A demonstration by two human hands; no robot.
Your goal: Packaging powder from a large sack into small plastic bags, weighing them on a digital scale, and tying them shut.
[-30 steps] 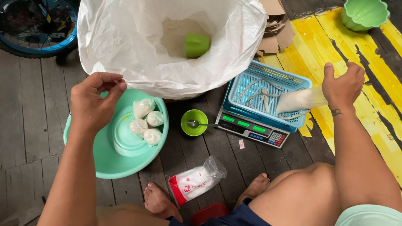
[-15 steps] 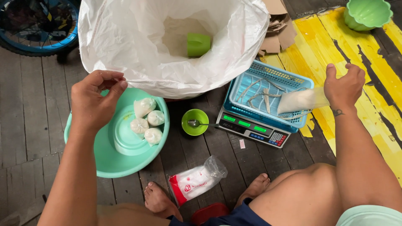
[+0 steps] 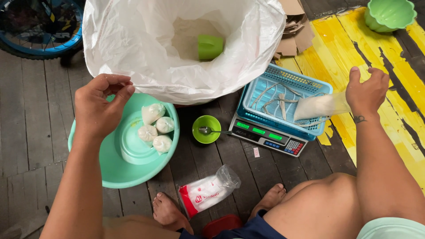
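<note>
My right hand (image 3: 365, 90) grips the neck of a clear bag of white grains (image 3: 316, 106), which lies in a blue plastic basket (image 3: 287, 75) on a digital scale (image 3: 265, 135). My left hand (image 3: 99, 108) hovers over the left rim of a green basin (image 3: 110, 170), thumb and fingertips pinched together; I see nothing in them. Three small tied bags of white grains (image 3: 155, 126) rest in the basin. A large white sack (image 3: 133, 44) stands open behind, with white grains and a green cup (image 3: 209, 46) inside.
A small green bowl with a spoon (image 3: 206, 128) sits between basin and scale. A packet of plastic bags (image 3: 208, 192) lies by my bare feet. A bicycle wheel (image 3: 40, 26) is at top left, cardboard (image 3: 296, 26) and a green bowl (image 3: 389, 13) at top right.
</note>
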